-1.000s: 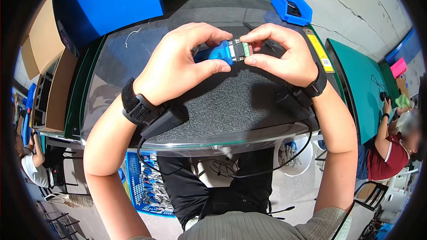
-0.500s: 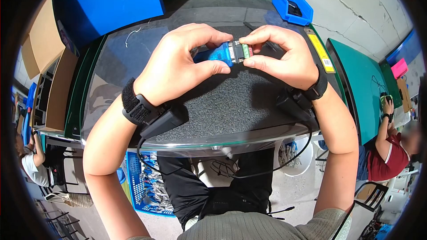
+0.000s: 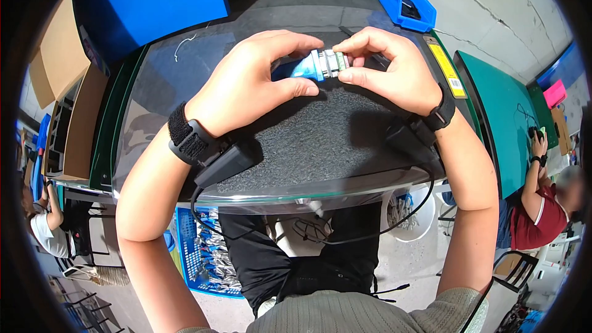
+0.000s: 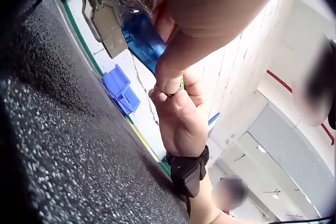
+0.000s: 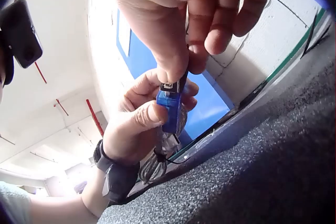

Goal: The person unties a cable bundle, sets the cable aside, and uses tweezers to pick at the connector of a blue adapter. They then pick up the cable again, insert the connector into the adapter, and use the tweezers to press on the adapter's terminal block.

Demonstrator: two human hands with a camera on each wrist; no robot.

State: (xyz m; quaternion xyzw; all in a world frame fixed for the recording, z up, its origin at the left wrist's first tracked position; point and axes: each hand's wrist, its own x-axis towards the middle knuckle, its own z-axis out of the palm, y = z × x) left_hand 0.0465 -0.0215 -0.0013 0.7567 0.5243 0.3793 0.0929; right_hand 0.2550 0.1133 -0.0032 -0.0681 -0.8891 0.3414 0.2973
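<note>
Between finger and thumb, my left hand (image 3: 243, 83) holds a translucent blue cable connector (image 3: 306, 68). My right hand (image 3: 401, 80) pinches a small adapter with a green terminal strip (image 3: 341, 61) along its outer end. The two pieces stand end to end in line, above the dark mat, with metal parts showing at the joint. In the right wrist view the blue connector (image 5: 169, 109) sits right under the adapter's black body (image 5: 170, 85). A coiled grey cable (image 5: 154, 167) hangs below the left hand. The left wrist view shows a pale plug (image 4: 111, 35) beside that cable.
A dark textured mat (image 3: 302, 142) lies on the table. At the back right stands a blue bin (image 3: 407, 6), near a yellow label strip (image 3: 445, 68). A cardboard box (image 3: 77, 117) is at left. Below are a blue basket (image 3: 191, 253) and a white bucket (image 3: 422, 225) with cables.
Both hands keep their grip. The joined pieces have risen slightly and turned, so more of the metal side shows now. The right hand has shifted a little upward.
</note>
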